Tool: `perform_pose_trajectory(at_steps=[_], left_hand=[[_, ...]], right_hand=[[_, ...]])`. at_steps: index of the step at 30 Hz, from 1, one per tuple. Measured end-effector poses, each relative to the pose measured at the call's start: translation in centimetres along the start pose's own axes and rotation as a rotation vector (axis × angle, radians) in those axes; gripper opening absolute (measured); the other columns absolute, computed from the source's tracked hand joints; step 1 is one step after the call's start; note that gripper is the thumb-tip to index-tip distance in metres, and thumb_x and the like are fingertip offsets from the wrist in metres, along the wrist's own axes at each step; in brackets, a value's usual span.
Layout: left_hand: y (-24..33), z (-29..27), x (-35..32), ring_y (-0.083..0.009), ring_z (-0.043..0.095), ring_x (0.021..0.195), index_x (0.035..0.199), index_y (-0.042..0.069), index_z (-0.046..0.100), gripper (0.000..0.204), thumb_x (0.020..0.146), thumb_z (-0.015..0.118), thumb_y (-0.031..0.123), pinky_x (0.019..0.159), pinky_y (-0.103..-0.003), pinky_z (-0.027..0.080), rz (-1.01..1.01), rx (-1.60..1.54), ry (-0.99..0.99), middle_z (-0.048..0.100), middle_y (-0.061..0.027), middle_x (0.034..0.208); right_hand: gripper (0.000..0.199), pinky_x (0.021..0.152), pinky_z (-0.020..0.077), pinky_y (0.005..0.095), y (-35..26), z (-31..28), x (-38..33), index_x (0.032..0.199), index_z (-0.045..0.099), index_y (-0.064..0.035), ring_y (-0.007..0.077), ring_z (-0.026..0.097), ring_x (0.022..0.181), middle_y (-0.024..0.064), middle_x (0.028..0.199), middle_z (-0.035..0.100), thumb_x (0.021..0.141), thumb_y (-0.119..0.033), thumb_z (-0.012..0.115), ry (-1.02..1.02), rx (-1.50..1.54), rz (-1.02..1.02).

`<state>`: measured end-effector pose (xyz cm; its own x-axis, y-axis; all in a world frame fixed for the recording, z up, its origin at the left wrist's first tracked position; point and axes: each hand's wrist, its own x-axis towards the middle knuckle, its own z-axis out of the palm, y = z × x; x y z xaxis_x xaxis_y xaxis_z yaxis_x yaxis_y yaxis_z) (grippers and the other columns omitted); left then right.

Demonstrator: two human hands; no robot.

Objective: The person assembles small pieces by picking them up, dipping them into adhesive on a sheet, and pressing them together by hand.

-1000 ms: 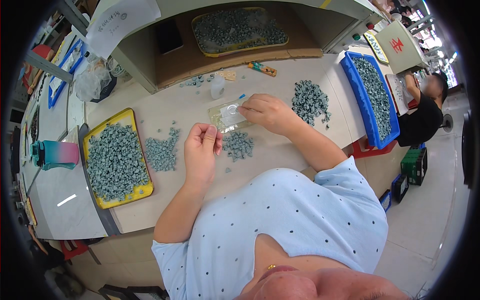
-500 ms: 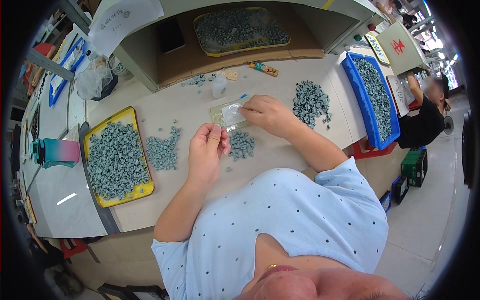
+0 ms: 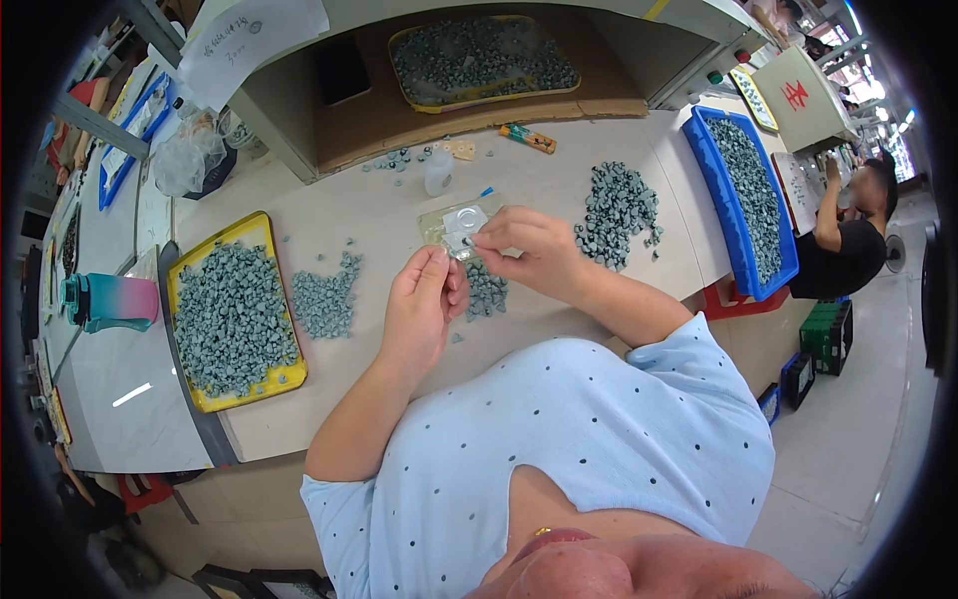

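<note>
My left hand (image 3: 424,304) is closed in a pinch by the near edge of a small clear plate (image 3: 431,228); whatever its fingertips hold is hidden. The fingers of my right hand (image 3: 536,250) pinch a small dark piece (image 3: 468,242) over the plate, close to my left fingertips. On the plate lies a white square with a round ring (image 3: 467,222). Partly behind my hands is a small heap of grey-green pieces (image 3: 487,292). A larger, darker heap of pieces (image 3: 617,212) lies to the right of my right hand.
At left, a yellow tray (image 3: 298,373) holds many grey-green pieces, beside a loose heap (image 3: 327,299) and a teal-pink bottle (image 3: 122,301). A small white bottle (image 3: 438,173) and an orange-green tube (image 3: 528,138) stand beyond the plate. A filled blue bin (image 3: 776,287) sits right; a co-worker (image 3: 843,235) is beyond.
My right hand has drawn back toward me from the ring on the plate, its fingers now near my left fingertips with the small dark piece. My left hand has barely moved.
</note>
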<state>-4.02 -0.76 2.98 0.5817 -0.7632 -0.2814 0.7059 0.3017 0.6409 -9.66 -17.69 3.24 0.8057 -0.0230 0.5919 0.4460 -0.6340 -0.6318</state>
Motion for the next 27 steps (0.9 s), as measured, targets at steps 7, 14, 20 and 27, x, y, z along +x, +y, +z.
perform_pose_trajectory(at_steps=[7,14,20,27], left_hand=[[0.2,0.2,0.0,-0.0079,0.037,0.059,0.083,0.006,0.045,0.02,0.097,0.041,0.02,0.051,-0.022,0.03,-0.071,-0.035,-0.007,0.041,0.0001,0.07],[0.0,0.2,-0.4,-0.0067,0.035,0.058,0.085,0.006,0.046,0.018,0.097,0.042,0.019,0.051,-0.021,0.029,-0.028,-0.01,-0.015,0.042,0.001,0.069],[-0.6,0.3,-0.5,-0.0049,0.034,0.058,0.086,0.005,0.048,0.017,0.096,0.043,0.018,0.051,-0.02,0.029,0.109,0.124,0.02,0.043,0.0025,0.067],[-0.3,0.8,-1.1,-0.0055,0.034,0.056,0.085,0.006,0.047,0.017,0.096,0.044,0.018,0.051,-0.02,0.029,0.122,0.154,0.047,0.043,0.0021,0.068]], right_hand=[[0.019,0.057,0.0479,0.0304,-0.1,0.1,0.6,0.082,0.063,0.0017,0.0221,0.061,0.067,0.01,0.078,0.061,0.065,0.005,0.072,0.026,-0.061,-0.246],[0.023,0.059,0.0486,0.0319,-0.4,0.1,0.5,0.081,0.062,0.0044,0.0251,0.06,0.071,0.0116,0.079,0.06,0.06,0.002,0.072,-0.064,-0.063,-0.304],[0.026,0.06,0.0497,0.0338,-0.3,0.2,0.4,0.08,0.06,0.0062,0.0274,0.059,0.071,0.0139,0.083,0.059,0.058,-0.001,0.072,-0.053,-0.174,-0.44],[0.023,0.059,0.0493,0.0324,-0.5,0.6,0.1,0.079,0.06,0.0055,0.0254,0.059,0.07,0.0126,0.082,0.058,0.06,0.002,0.073,0.009,-0.163,-0.443]])
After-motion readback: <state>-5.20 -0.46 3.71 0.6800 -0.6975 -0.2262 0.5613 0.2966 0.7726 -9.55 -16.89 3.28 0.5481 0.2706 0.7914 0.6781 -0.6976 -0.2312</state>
